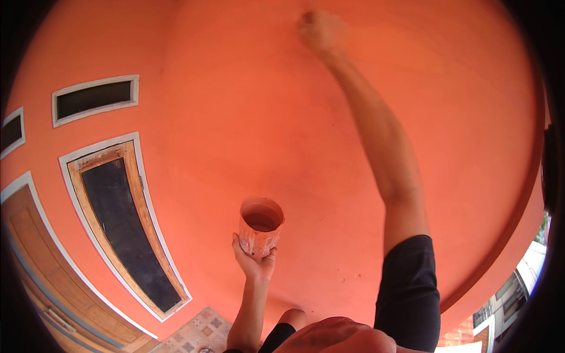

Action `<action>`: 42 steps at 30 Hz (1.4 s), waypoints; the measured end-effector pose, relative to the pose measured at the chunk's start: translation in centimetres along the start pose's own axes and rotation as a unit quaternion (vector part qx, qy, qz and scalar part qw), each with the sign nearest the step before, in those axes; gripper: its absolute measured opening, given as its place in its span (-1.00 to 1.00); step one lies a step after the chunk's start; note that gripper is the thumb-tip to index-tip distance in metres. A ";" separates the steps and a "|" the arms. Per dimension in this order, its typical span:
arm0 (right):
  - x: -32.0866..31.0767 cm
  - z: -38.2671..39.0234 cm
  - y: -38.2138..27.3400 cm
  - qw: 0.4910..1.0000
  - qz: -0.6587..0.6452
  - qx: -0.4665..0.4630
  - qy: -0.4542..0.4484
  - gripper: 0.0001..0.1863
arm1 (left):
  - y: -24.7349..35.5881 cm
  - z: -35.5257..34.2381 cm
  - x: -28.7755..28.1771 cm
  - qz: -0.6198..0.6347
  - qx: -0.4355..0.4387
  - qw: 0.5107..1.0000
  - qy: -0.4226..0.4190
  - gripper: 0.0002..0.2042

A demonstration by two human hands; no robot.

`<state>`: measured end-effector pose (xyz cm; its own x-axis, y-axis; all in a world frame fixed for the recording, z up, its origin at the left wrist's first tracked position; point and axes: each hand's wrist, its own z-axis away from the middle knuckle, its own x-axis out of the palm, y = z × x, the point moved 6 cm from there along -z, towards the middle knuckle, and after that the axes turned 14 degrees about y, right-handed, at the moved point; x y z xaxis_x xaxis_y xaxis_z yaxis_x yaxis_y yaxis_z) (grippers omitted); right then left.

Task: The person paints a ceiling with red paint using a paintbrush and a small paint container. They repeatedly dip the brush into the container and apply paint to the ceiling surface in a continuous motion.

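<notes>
In the lower middle, my left hand (257, 267) grips an orange-smeared cylindrical paint can (259, 238) from below; its open top shows a dark interior. High in the view, my right hand (322, 32) reaches against the orange wall (235, 117), closed and blurred, with something small and dark at its fingers that I cannot make out. My right arm is stretched upward, bare below a dark sleeve.
To the left are two small white-framed windows (94, 100), a tall wood-framed window (123, 223) and a wooden door (56, 270). Patterned floor tiles (197, 332) show at the bottom left. The wall's curved edge (506, 241) runs down the right, with a building (509, 294) beyond.
</notes>
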<state>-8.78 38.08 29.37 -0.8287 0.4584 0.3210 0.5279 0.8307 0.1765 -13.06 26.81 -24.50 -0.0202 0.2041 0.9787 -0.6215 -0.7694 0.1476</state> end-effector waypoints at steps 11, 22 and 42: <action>-9.3 -3.2 2.9 0.957 0.216 -0.099 0.166 -0.78 | -1.1 -1.0 -1.5 0.013 -0.003 0.998 0.060 -0.41; 9.5 2.1 -10.8 0.988 -0.104 -0.109 -0.035 -0.62 | -1.0 -1.1 -1.9 0.010 0.019 0.999 0.030 -0.41; 5.8 3.5 -8.3 0.962 -0.079 -0.258 -0.033 -0.70 | -0.4 -0.3 -1.3 0.030 0.021 0.999 0.000 -0.49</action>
<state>-18.59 34.96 26.51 -0.9069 0.3735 0.1953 0.4029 0.6320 0.6620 -13.02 27.03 -25.90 -0.0556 0.1572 0.9860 -0.5861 -0.8046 0.0952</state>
